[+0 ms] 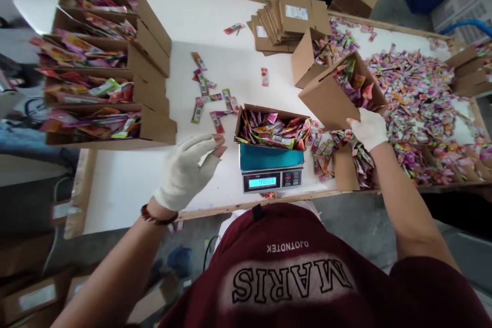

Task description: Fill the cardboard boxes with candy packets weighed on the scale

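The open brown box (pixel 328 105) right of centre is matt cardboard, the small multicoloured sachets (pixel 415 87) at right glossy plastic; the flat teal scale plate (pixel 271 158) at centre looks smooth and shiny, the white gloves (pixel 180 171) matt cloth, the pale table rim (pixel 81 192) bare wood

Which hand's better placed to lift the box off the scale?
Left, I'd judge: the left hand is open and looks empty, near the packet-filled box on the digital scale; the right hand holds another cardboard box.

Left hand (pixel 180 171) hovering at 11 o'clock from chest (pixel 288 277), fingers (pixel 198 148) pointing to 2; right hand (pixel 369 129) gripping at 1, forearm (pixel 400 192) pointing to 11.
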`<state>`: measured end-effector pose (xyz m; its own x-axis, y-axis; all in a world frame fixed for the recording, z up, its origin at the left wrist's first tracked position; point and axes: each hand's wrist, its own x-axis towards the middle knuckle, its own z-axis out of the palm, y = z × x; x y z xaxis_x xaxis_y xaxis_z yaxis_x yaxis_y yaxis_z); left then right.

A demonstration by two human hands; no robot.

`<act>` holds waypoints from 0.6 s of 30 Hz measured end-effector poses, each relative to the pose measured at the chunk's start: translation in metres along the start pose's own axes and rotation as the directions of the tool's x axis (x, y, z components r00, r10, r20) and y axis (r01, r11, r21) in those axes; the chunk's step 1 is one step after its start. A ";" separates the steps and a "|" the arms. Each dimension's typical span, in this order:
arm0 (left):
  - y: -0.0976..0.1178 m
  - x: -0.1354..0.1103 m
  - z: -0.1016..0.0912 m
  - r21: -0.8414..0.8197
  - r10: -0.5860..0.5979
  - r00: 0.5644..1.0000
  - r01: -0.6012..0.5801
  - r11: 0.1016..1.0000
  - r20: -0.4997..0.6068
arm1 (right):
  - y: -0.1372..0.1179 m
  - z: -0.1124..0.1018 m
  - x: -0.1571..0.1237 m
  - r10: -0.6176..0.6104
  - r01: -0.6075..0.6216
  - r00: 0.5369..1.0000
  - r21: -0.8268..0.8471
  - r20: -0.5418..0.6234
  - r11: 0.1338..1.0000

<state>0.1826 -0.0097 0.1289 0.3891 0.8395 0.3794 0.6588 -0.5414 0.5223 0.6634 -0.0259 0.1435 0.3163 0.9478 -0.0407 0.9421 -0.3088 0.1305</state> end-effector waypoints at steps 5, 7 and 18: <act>0.009 0.014 0.006 -0.004 0.016 1.000 -0.016 1.000 0.001 | 0.007 -0.022 -0.033 0.022 -0.025 0.995 -0.028 -0.101 0.999; 0.018 0.024 0.014 -0.012 0.042 0.999 -0.042 0.999 0.033 | 0.006 -0.029 -0.040 0.016 -0.021 0.992 -0.039 -0.128 0.999; 0.070 0.066 0.094 0.000 0.261 0.863 -0.289 0.957 0.432 | -0.003 -0.056 -0.052 -0.051 0.034 0.987 -0.118 -0.149 0.992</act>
<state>0.3146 0.0122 0.1187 0.7860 0.6036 0.1336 0.5180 -0.7610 0.3905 0.6378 -0.0700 0.2008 0.2473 0.9637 0.1009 0.9325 -0.2650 0.2453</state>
